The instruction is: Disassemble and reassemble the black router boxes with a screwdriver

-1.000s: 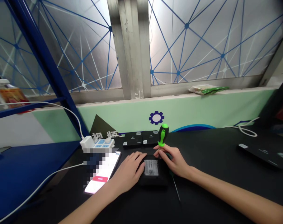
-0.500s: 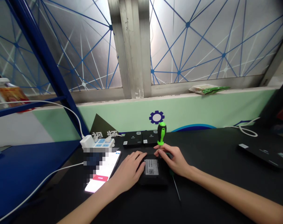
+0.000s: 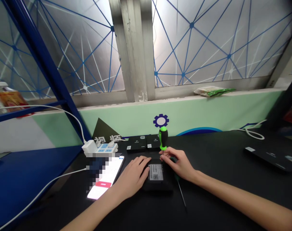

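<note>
A black box-shaped device [image 3: 165,183] with a white printed label lies on the table in front of me. My left hand [image 3: 135,171] rests flat along its left side, fingers stretched out and thumb beside the label. Between thumb and fingertips, my right hand [image 3: 178,161] pinches the shaft of a screwdriver [image 3: 163,138]. Its black and green handle points up, and its tip, near the device's back edge, is hidden by the fingers. A second screwdriver [image 3: 181,193], with a dark green handle, lies partly under my right hand, its thin shaft toward me.
Left of my hand lies a lit phone [image 3: 104,179], partly pixelated. Behind it are a power strip [image 3: 107,148] and a white charger [image 3: 90,147]. Black boxes [image 3: 136,143] stand against the wall. Another flat black device [image 3: 271,158] lies at right, near a white cable [image 3: 254,133].
The screwdriver's handle has turned and tipped slightly to the left in my right fingers. My left hand and the device stay in place; the whole view shifts a little.
</note>
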The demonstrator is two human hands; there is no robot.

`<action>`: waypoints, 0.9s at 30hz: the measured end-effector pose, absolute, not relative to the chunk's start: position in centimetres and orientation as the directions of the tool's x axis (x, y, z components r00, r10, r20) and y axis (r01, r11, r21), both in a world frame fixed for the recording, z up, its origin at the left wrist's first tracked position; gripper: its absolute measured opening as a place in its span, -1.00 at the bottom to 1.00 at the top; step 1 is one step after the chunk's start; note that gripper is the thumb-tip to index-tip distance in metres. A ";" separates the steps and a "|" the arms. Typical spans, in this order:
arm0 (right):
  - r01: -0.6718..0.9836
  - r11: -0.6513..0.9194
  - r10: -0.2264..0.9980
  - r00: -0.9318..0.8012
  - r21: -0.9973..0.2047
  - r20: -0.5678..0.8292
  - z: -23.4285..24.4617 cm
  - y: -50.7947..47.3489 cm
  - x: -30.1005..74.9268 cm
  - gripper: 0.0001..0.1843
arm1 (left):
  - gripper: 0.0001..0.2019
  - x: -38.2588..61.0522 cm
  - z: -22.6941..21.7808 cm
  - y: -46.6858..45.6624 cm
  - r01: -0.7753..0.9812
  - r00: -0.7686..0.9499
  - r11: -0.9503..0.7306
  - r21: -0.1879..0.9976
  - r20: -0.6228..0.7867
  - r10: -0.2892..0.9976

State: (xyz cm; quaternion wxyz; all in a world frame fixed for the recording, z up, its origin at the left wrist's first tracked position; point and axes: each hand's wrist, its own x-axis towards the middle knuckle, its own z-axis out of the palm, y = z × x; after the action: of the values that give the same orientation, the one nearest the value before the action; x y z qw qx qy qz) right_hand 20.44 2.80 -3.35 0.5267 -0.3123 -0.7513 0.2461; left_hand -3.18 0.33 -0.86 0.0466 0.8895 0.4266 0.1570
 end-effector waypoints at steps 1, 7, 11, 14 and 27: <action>0.208 0.687 0.725 -0.263 -0.696 0.637 -3.3 2.7 20.5 -0.88 | -0.62 -3.2 -0.9 0.3 0.743 0.587 -0.633 0.216 0.242 0.772; 0.212 0.695 0.716 -0.282 -0.687 0.638 -3.2 2.6 20.6 -0.82 | -0.61 -3.1 -0.7 0.2 0.739 0.589 -0.638 0.216 0.251 0.768; 0.218 0.666 0.746 -0.229 -0.714 0.626 -3.4 2.9 20.4 -0.86 | -0.61 -3.2 -0.7 0.2 0.737 0.592 -0.638 0.224 0.244 0.768; 0.234 0.671 0.742 -0.231 -0.704 0.630 -3.3 2.8 20.4 -0.83 | -0.61 -3.2 -0.8 0.2 0.740 0.589 -0.634 0.224 0.239 0.772; 0.238 0.680 0.733 -0.232 -0.694 0.639 -3.6 2.9 20.4 -0.84 | -0.61 -3.2 -0.9 0.3 0.742 0.586 -0.633 0.220 0.243 0.773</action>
State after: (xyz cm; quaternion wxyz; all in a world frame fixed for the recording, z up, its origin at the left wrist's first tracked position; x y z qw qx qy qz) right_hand 20.36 2.88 -3.57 0.5281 -0.3241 -0.7490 0.2346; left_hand -3.25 0.28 -0.88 0.0476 0.8894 0.4259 0.1592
